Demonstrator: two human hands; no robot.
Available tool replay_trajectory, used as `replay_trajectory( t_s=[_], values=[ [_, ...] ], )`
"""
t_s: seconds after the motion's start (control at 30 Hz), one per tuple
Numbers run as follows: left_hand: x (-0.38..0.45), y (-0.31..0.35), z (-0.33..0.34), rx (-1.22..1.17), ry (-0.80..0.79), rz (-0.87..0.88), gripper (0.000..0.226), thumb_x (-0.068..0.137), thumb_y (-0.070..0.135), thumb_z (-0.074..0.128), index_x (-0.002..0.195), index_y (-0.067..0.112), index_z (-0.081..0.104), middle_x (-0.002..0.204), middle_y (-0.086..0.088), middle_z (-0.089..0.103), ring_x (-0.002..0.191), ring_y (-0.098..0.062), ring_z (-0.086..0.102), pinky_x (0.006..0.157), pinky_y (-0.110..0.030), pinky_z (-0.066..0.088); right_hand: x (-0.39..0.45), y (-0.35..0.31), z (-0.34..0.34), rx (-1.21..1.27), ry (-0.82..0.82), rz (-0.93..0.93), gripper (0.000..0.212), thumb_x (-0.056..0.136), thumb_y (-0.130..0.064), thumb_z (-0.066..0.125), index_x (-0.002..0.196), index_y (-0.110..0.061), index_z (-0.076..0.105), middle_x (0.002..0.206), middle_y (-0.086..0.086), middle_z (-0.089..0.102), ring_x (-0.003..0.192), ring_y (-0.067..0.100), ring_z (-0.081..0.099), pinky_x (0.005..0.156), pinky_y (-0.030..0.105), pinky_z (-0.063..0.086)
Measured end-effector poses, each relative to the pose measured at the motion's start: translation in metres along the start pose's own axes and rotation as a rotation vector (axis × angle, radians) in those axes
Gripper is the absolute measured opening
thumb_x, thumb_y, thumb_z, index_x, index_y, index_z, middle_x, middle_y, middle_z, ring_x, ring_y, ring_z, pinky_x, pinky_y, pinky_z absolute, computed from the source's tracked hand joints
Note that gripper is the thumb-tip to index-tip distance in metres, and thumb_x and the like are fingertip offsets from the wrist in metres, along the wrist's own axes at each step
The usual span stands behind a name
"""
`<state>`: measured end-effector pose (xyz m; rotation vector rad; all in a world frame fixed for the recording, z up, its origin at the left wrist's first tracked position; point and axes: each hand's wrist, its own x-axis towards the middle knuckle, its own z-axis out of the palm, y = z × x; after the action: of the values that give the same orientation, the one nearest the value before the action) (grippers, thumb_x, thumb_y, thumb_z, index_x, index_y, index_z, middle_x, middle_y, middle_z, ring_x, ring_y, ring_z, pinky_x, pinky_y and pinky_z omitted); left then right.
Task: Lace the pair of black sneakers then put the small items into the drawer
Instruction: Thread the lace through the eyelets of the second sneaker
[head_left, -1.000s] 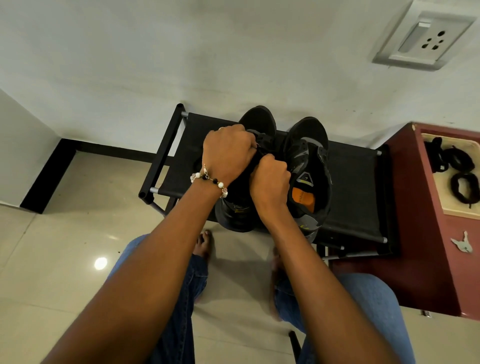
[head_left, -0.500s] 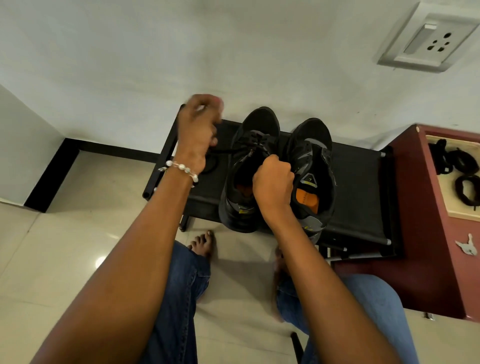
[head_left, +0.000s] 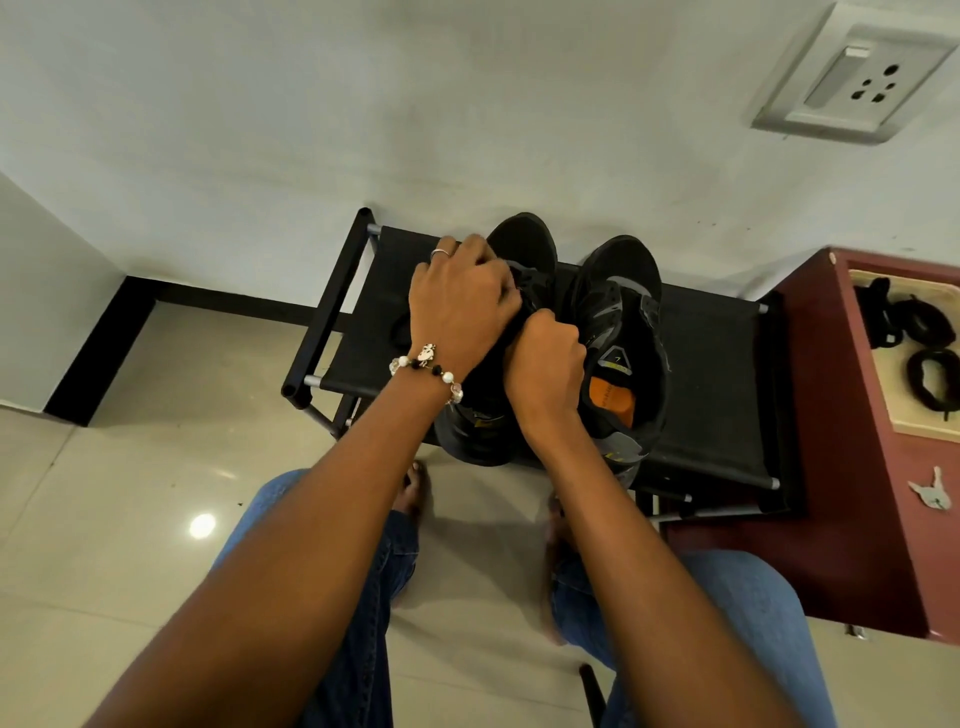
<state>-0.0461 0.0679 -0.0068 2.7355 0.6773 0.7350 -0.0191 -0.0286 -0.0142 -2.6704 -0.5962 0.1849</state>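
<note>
Two black sneakers stand side by side, toes toward the wall. Left sneaker (head_left: 524, 249), largely covered at its laces. Right sneaker (head_left: 623, 332), orange insole showing. Black small items (head_left: 932, 374) in the open drawer (head_left: 883, 374).

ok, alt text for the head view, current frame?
Both hands, left hand and right hand, work the laces of the left black sneaker on a black fabric shoe rack. The right black sneaker sits beside it, untouched.

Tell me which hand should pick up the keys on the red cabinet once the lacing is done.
Right. The keys lie on the red cabinet to the person's right, nearer the right hand; the left hand would probably have to cross over both sneakers.
</note>
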Motion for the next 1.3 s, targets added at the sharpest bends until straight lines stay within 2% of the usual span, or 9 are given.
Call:
replay_trajectory(
  t_s=[0.27, 0.33, 0.5, 0.57, 0.67, 0.8, 0.93, 1.1, 1.3],
  values=[
    [0.024, -0.019, -0.037, -1.695, 0.197, -0.891, 0.013, 0.096, 0.015, 0.048, 0.084, 0.012, 0.053, 0.063, -0.004, 0.061, 0.061, -0.02, 0.062, 0.062, -0.03, 0.05, 0.0, -0.002, 0.0, 0.019, -0.001, 0.012, 0.023, 0.101, -0.01, 0.044, 0.116, 0.004, 0.055, 0.108, 0.023, 0.063, 0.098, 0.039, 0.064, 0.072, 0.035, 0.052],
    [0.029, -0.033, -0.044, -1.869, 0.287, -0.975, 0.015, 0.096, 0.012, 0.048, 0.082, 0.01, 0.054, 0.053, 0.0, 0.05, 0.046, -0.016, 0.049, 0.059, -0.03, 0.05, 0.001, -0.002, 0.001, 0.018, 0.0, 0.015, 0.024, 0.101, -0.009, 0.044, 0.116, 0.005, 0.055, 0.107, 0.022, 0.064, 0.097, 0.038, 0.065, 0.071, 0.034, 0.051],
    [0.017, -0.05, -0.034, -0.862, 0.015, -0.808, 0.01, 0.089, 0.013, 0.058, 0.082, 0.013, 0.066, 0.065, 0.001, 0.059, 0.055, -0.012, 0.054, 0.059, -0.032, 0.05, 0.003, 0.0, 0.003, 0.003, 0.009, 0.013, 0.023, 0.101, -0.006, 0.043, 0.115, 0.005, 0.056, 0.105, 0.022, 0.064, 0.093, 0.037, 0.065, 0.062, 0.029, 0.042],
    [0.011, -0.051, -0.026, -0.464, -0.168, -0.747, 0.011, 0.088, 0.023, 0.06, 0.09, 0.017, 0.069, 0.088, -0.003, 0.068, 0.082, -0.019, 0.065, 0.079, -0.04, 0.055, 0.004, 0.0, 0.002, -0.001, 0.015, 0.008, 0.024, 0.1, -0.007, 0.042, 0.117, 0.004, 0.054, 0.108, 0.022, 0.063, 0.096, 0.038, 0.064, 0.063, 0.031, 0.043],
    [0.006, -0.043, -0.025, -0.042, -0.374, -0.652, 0.032, 0.088, 0.021, 0.06, 0.12, 0.024, 0.062, 0.133, -0.011, 0.051, 0.123, -0.035, 0.047, 0.102, -0.054, 0.036, 0.006, 0.002, 0.001, 0.033, 0.062, -0.067, 0.034, 0.1, -0.012, 0.045, 0.132, -0.002, 0.049, 0.119, 0.02, 0.06, 0.104, 0.04, 0.061, 0.077, 0.042, 0.051],
    [0.008, -0.025, -0.036, -0.237, -0.354, -0.303, 0.024, 0.089, 0.025, 0.06, 0.11, 0.02, 0.069, 0.117, -0.005, 0.063, 0.107, -0.023, 0.06, 0.096, -0.038, 0.048, 0.018, 0.011, 0.003, 0.018, 0.155, -0.299, 0.037, 0.094, -0.012, 0.055, 0.131, -0.011, 0.059, 0.127, 0.013, 0.06, 0.112, 0.037, 0.053, 0.086, 0.053, 0.049],
    [-0.007, -0.011, -0.031, -0.084, -0.639, -0.212, 0.041, 0.087, 0.039, 0.064, 0.115, 0.008, 0.061, 0.111, -0.012, 0.059, 0.096, -0.031, 0.062, 0.084, -0.041, 0.054, 0.026, 0.014, 0.002, 0.019, 0.159, -0.423, 0.028, 0.092, -0.005, 0.055, 0.118, -0.005, 0.067, 0.113, 0.016, 0.066, 0.103, 0.037, 0.056, 0.085, 0.047, 0.05],
    [-0.016, -0.002, -0.012, 0.003, -0.511, -0.345, 0.038, 0.093, 0.038, 0.056, 0.106, 0.002, 0.056, 0.106, -0.018, 0.059, 0.091, -0.038, 0.061, 0.063, -0.034, 0.041, 0.03, 0.011, 0.006, -0.052, 0.178, -0.413, 0.024, 0.094, -0.006, 0.054, 0.114, -0.003, 0.067, 0.106, 0.015, 0.068, 0.102, 0.03, 0.059, 0.081, 0.035, 0.049],
    [-0.019, 0.0, -0.006, -0.047, -0.449, -0.447, 0.034, 0.098, 0.037, 0.046, 0.093, 0.005, 0.057, 0.098, -0.016, 0.058, 0.09, -0.04, 0.06, 0.063, -0.034, 0.038, 0.031, 0.004, 0.013, -0.044, 0.253, -0.396, 0.019, 0.095, -0.014, 0.055, 0.093, 0.001, 0.067, 0.079, 0.016, 0.067, 0.072, 0.032, 0.064, 0.059, 0.038, 0.053]
  ],
)
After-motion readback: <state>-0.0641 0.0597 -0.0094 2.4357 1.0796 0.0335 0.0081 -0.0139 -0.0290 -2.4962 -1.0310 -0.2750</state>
